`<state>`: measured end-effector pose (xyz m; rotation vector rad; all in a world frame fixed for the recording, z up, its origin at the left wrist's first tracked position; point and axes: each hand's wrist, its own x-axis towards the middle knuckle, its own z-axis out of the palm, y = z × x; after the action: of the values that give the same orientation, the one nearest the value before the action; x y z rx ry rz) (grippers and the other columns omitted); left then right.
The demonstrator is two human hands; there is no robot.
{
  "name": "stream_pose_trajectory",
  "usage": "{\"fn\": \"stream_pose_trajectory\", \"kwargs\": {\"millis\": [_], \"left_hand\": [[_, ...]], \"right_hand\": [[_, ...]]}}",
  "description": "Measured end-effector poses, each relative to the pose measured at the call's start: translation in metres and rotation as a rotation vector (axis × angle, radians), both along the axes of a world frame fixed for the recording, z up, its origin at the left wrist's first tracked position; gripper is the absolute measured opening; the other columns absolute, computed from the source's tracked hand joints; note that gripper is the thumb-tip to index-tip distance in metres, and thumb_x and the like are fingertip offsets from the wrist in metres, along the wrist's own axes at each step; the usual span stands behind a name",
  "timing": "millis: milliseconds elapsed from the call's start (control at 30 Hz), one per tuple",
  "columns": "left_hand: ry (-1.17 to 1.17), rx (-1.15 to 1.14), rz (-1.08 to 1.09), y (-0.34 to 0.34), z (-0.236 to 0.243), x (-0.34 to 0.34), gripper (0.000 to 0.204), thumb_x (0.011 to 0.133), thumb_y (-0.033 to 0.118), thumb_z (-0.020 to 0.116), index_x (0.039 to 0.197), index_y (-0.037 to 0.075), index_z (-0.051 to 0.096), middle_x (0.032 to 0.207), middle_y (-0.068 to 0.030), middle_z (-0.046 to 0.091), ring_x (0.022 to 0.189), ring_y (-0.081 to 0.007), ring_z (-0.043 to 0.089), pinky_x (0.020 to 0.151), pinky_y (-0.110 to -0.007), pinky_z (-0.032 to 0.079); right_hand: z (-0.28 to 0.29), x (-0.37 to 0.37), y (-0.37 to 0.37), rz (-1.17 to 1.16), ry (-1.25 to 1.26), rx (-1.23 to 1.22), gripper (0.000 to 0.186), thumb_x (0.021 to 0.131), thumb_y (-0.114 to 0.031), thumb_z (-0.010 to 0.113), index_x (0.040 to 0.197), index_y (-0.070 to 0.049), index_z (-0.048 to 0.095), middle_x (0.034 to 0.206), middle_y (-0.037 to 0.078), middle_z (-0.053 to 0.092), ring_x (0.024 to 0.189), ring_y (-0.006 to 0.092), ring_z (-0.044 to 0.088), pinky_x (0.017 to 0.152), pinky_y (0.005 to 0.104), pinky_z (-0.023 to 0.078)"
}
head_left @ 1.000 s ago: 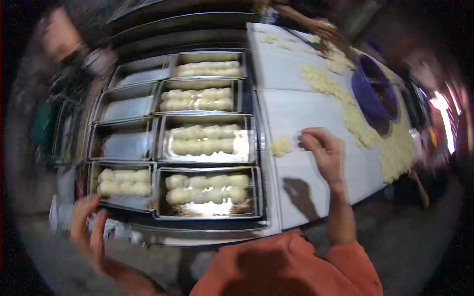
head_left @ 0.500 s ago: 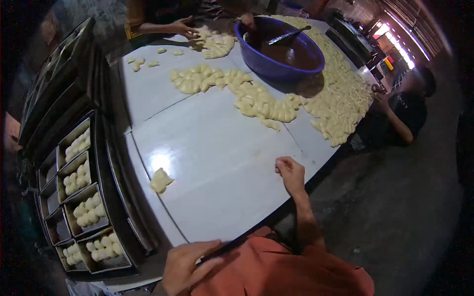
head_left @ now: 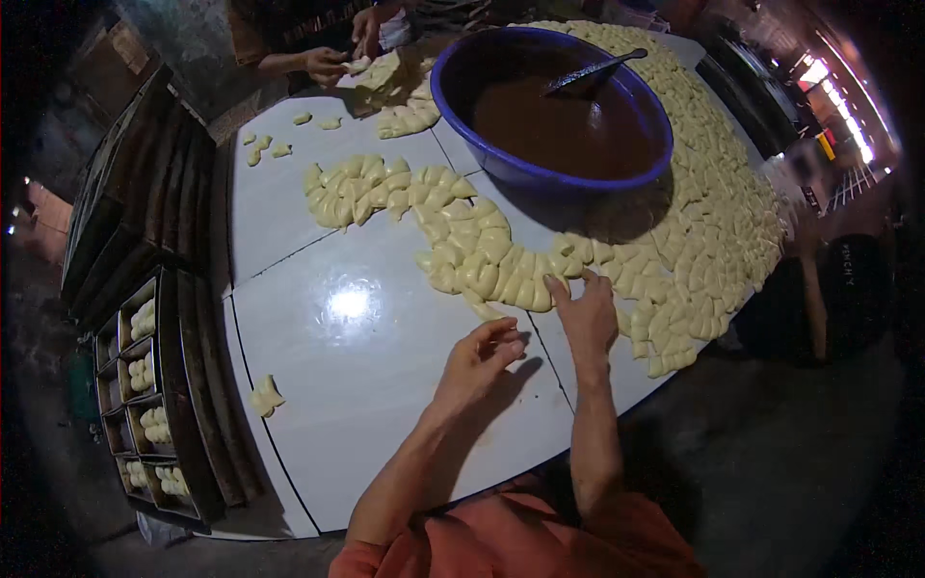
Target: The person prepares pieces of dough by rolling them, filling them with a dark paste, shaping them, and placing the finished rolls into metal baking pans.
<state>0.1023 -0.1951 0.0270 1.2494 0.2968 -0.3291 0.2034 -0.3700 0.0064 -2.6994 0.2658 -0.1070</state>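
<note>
A curving row of pale yellow dough pieces (head_left: 472, 246) lies across the white tiled table. My right hand (head_left: 588, 318) is at the near edge of this dough, thumb and fingers apart, its fingertips at the pieces; no lifted piece shows. To its left, my left hand (head_left: 479, 356) hovers over the table, fingers loosely bent and thumb apart, holding nothing visible. The tail of the dough row is just beyond it. A broad spread of cut dough pieces (head_left: 703, 222) covers the right side. One small lump of dough (head_left: 267, 396) sits alone at the left.
A large purple basin (head_left: 554, 180) of brown liquid, a ladle (head_left: 597, 72) in it, stands at the back. Divided metal pans (head_left: 149, 385) with dough balls line the left, beside stacked dark trays (head_left: 145, 173). Across the table, a co-worker's hands (head_left: 332, 65) handle dough.
Both hands have moved forward over the table, the left up from near my body, the right to the dough's edge. The view has shifted. The co-worker's second hand has come into view.
</note>
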Motion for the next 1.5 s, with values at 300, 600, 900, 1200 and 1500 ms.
{"fn": "stream_pose_trajectory", "kwargs": {"millis": [300,600,900,1200,1500], "left_hand": [[0.153,-0.634,0.591,-0.095,-0.013,0.007,0.049,0.096,0.009,0.069,0.139,0.005,0.044,0.129,-0.0063,0.053,0.109,-0.0139,0.054,0.096,-0.033,0.048],[0.007,-0.579,0.784,-0.118,-0.015,0.048,0.066,0.103,0.021,0.060,0.152,0.000,0.021,0.133,-0.0116,0.051,0.119,-0.0178,0.053,0.098,-0.030,0.046],[0.154,-0.636,0.835,-0.110,-0.037,0.081,0.030,0.100,0.031,0.066,0.101,0.008,0.047,0.072,-0.0009,0.054,0.047,-0.0101,0.048,0.039,-0.024,0.037],[0.268,-0.727,0.370,-0.078,-0.004,-0.070,0.032,0.098,0.017,0.062,0.124,0.003,0.053,0.079,-0.0029,0.061,0.052,-0.0097,0.056,0.045,-0.022,0.045],[-0.189,-0.366,0.436,0.071,0.038,-0.171,0.059,0.096,0.008,0.067,0.149,-0.001,0.042,0.110,-0.0077,0.069,0.087,-0.0125,0.067,0.074,-0.029,0.055]], "right_hand": [[-0.035,0.034,-0.013,0.097,0.093,0.537,0.031,0.081,-0.016,0.071,0.103,0.000,0.057,0.091,0.011,0.063,0.082,0.0242,0.064,0.076,0.0402,0.052],[-0.019,0.011,-0.012,-0.013,0.179,1.211,0.043,0.087,-0.015,0.074,0.119,0.005,0.054,0.098,0.010,0.064,0.077,0.0155,0.059,0.069,0.0296,0.050],[-0.020,0.017,-0.024,0.057,0.240,1.323,0.037,0.088,-0.024,0.069,0.111,0.002,0.056,0.094,0.009,0.064,0.074,0.0174,0.063,0.065,0.0292,0.052],[0.005,-0.122,-0.063,0.258,0.600,1.546,0.043,0.084,-0.006,0.066,0.123,0.002,0.053,0.108,0.015,0.068,0.095,0.0227,0.070,0.084,0.0378,0.060],[0.030,-0.145,0.081,0.653,0.894,1.560,0.021,0.091,-0.021,0.072,0.097,-0.009,0.057,0.096,0.002,0.063,0.086,0.0094,0.058,0.074,0.0256,0.049]]}}
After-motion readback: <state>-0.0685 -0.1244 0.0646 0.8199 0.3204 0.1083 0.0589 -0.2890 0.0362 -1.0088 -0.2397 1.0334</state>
